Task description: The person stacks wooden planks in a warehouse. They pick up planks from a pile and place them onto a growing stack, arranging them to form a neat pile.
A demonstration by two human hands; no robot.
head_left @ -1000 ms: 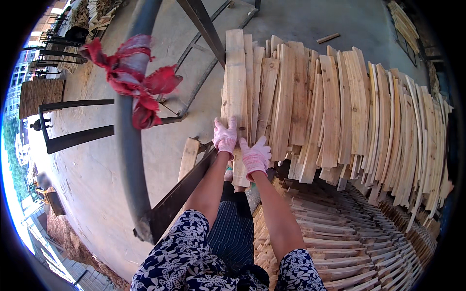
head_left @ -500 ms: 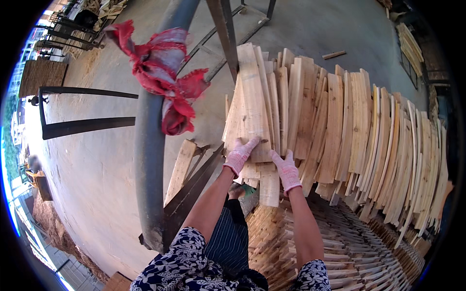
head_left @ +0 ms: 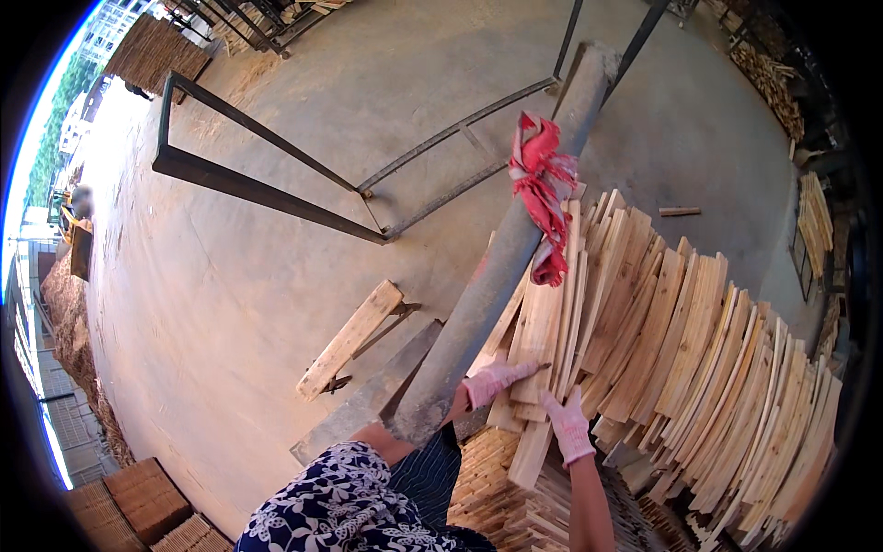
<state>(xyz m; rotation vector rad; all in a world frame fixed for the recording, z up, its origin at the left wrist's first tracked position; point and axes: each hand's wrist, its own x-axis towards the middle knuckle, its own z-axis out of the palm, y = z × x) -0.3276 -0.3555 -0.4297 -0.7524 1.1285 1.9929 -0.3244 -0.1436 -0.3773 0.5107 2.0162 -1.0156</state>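
Note:
Both my hands wear pink gloves and are at the lower end of a flat wooden board (head_left: pixel 540 333), at the left end of a leaning row of boards (head_left: pixel 681 327). From the left, my left hand (head_left: pixel 499 381) is closed on this board, its fingers reaching across the face near a dark knot. My right hand (head_left: pixel 569 426) grips the lower right edge, with thumb and fingers forming a V. A grey metal pipe (head_left: pixel 492 285) passes in front of my left forearm and hides part of it. A torn red cloth (head_left: pixel 543 198) is knotted round the pipe, covering the board's upper part.
Below the row lie tightly stacked wood pieces (head_left: pixel 483 469). A small wooden trestle (head_left: pixel 349 336) stands on the concrete floor (head_left: pixel 212 340) at the left. Beyond it is a dark metal frame (head_left: pixel 267 198). Brown stacked sheets (head_left: pixel 147 501) occupy the lower left corner.
The view has swung left, so the pipe and cloth now cross in front of the boards. Both hands stay at the same board's lower end, and the board looks more tilted.

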